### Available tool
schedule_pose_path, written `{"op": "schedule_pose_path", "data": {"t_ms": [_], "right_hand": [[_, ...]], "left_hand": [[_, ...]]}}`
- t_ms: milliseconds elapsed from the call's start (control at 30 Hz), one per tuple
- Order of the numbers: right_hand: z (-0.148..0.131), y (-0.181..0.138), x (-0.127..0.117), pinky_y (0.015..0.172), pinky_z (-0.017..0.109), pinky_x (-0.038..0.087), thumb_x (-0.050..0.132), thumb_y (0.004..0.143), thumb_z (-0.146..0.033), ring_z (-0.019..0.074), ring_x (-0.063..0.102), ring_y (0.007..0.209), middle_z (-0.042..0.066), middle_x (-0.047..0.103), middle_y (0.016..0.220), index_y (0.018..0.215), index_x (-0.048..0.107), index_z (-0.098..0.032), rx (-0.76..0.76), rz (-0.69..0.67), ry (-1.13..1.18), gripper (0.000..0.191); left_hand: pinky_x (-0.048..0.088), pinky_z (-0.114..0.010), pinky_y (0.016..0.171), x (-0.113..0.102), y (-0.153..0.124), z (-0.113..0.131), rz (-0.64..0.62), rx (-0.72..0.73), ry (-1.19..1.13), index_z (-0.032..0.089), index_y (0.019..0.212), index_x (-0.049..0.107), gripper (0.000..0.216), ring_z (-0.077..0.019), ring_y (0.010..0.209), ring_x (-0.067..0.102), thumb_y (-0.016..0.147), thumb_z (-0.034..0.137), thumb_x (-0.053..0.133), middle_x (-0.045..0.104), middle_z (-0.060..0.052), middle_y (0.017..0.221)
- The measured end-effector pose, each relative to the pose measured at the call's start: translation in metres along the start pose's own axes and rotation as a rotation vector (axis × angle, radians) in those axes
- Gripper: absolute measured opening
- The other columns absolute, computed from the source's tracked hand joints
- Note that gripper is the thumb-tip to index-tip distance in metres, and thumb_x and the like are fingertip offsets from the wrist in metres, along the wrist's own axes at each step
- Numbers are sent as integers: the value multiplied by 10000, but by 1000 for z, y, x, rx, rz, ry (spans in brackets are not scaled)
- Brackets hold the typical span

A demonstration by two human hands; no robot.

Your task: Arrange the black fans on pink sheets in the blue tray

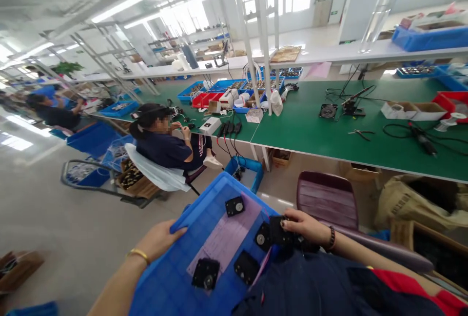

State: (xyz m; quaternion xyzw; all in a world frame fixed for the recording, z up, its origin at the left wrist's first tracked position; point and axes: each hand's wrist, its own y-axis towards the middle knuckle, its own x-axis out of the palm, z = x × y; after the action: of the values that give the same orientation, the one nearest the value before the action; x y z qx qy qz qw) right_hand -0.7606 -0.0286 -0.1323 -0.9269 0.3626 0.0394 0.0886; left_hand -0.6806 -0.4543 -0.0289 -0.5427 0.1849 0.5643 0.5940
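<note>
Head cam, single view. Blue tray [175, 277] fills 6 o'clock of frame, skewed so its far corner points to 12.

Left hand [158, 239] is at 9 o'clock of the tray, clamped on the rim. Thumb is on top; the fingers go under, out of sight. Gold bangle [138, 254] on that wrist.

Right hand [306, 226] is at 3 o'clock of the tray, fingers curled closed on a black fan unit [278, 228] right at the rim. Can't tell if it pinches the rim too. Bead bracelet [331, 238] on that wrist.

Inside the tray a purple sheet [224, 243] lies flat on the floor, with four loose units on or beside it:
- top fan [234, 206] at 12, on the sheet's far edge
- right fan [262, 238] at 3, touching the held unit
- lower fan [246, 267] at 5
- near fan [205, 273] at 6, on the sheet's near corner

Around it:
- maroon chair [327, 199] at 4 o'clock of frame, just beyond the right hand
- green bench [300, 130] across 1 to 3 o'clock, carrying a small bench fan [328, 110], pliers [360, 133] and cables
- seated co-worker [164, 148] at 9 o'clock, at the same bench line
- blue floor bin [252, 169] under the bench, between the co-worker and the tray's far corner
</note>
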Motion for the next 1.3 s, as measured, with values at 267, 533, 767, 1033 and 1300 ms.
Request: {"op": "schedule_pose_path", "data": {"t_ms": [267, 533, 767, 1033, 1300], "right_hand": [[-13, 74, -27, 718, 294, 398, 535, 821, -746, 181, 466, 781, 21, 464, 823, 808, 586, -172, 87, 365, 119, 577], [17, 107, -92, 721, 302, 434, 587, 792, -698, 197, 511, 777, 26, 525, 797, 802, 609, -178, 202, 742, 225, 520], [71, 139, -164, 763, 330, 461, 637, 684, -756, 231, 552, 809, 51, 606, 816, 803, 649, -175, 295, 967, 326, 593], [123, 176, -216, 805, 344, 459, 689, 620, -729, 247, 561, 850, 62, 602, 840, 787, 656, -180, 417, 1175, 433, 575], [145, 234, -257, 839, 357, 424, 644, 632, -781, 234, 532, 856, 45, 560, 841, 789, 620, -184, 541, 1261, 415, 617]], "left_hand": [[521, -288, 869, -93, 233, 75, -163, 292, 304, 216, 1011, 744, 461, -271, 980, 695, 736, 521, 534, 771, -28, 988], [507, -242, 845, -84, 406, 239, -209, 559, 651, 233, 1108, 724, 350, -226, 1000, 689, 821, 386, 595, 753, -31, 1077], [508, -230, 830, -28, 516, 352, -277, 649, 785, 239, 1076, 734, 295, -214, 975, 689, 817, 359, 657, 752, -28, 1060], [510, -232, 844, 32, 614, 425, -392, 719, 822, 261, 1109, 716, 288, -211, 1049, 669, 838, 346, 668, 734, -18, 1126], [526, -425, 932, 62, 704, 462, -511, 816, 747, 154, 1164, 656, 310, -230, 1069, 651, 918, 338, 614, 692, -82, 1175]]}}
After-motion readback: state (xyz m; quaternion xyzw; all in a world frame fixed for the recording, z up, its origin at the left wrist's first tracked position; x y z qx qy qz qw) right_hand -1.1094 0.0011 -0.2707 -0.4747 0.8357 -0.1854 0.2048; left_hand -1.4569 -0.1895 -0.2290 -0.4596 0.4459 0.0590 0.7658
